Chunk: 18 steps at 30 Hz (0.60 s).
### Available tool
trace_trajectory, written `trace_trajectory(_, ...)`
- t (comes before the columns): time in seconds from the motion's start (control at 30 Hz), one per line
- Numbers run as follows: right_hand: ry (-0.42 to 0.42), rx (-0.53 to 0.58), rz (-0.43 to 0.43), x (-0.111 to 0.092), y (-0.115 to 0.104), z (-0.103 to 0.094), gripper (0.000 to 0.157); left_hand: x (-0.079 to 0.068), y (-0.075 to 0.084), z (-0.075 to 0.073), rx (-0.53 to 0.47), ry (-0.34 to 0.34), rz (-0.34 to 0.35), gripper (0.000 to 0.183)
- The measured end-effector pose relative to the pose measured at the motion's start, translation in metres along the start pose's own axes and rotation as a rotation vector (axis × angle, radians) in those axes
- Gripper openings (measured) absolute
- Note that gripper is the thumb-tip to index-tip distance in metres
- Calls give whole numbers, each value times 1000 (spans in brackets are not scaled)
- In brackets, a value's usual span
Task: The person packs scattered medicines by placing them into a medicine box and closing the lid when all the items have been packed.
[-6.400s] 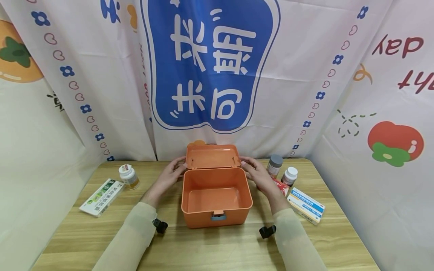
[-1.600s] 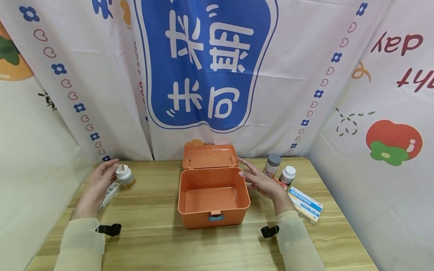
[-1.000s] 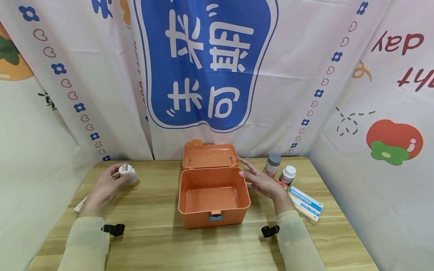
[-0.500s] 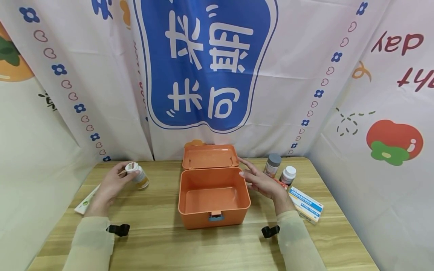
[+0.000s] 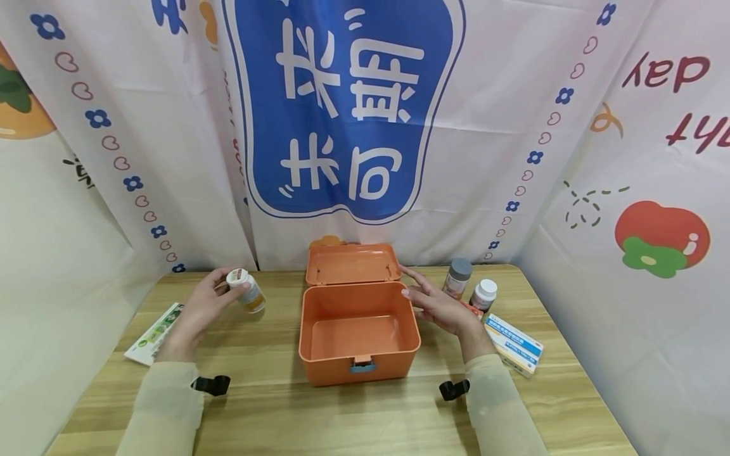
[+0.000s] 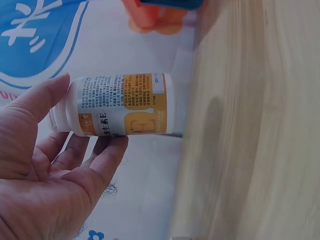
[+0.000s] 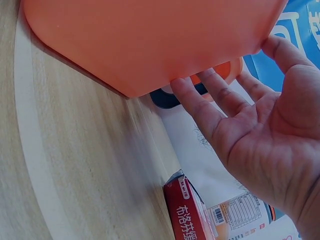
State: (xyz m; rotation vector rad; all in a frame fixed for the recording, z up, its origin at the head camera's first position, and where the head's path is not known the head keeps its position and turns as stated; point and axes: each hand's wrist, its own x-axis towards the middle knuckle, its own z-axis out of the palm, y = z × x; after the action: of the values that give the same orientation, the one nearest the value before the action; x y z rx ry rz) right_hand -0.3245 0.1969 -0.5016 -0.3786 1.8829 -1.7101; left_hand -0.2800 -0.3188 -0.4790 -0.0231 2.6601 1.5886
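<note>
My left hand pinches a white pill bottle near its cap, thumb on one side and fingers on the other. In the left wrist view the bottle shows its orange and white label, lifted close over the table edge. An orange lidded storage box stands in the middle, lid tipped back, inside bare. My right hand touches the box's right rear corner with extended fingers. In the right wrist view its thumb meets the rim and the other fingers reach along the orange wall.
A green and white medicine box lies at left, partly behind the left arm. Right of the storage box stand a grey-capped bottle and a white-capped bottle. A red box and a blue and white box lie nearby.
My left hand has left the storage box, taken hold of the pill bottle at the left and moved it rightward. My right hand has stayed by the storage box.
</note>
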Motion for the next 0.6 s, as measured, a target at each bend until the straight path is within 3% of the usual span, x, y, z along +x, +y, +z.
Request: trace_trajectory(0.6, -10, -5, -16, -1, 0, 1, 68, 0, 29, 23, -35, -7, 63, 71)
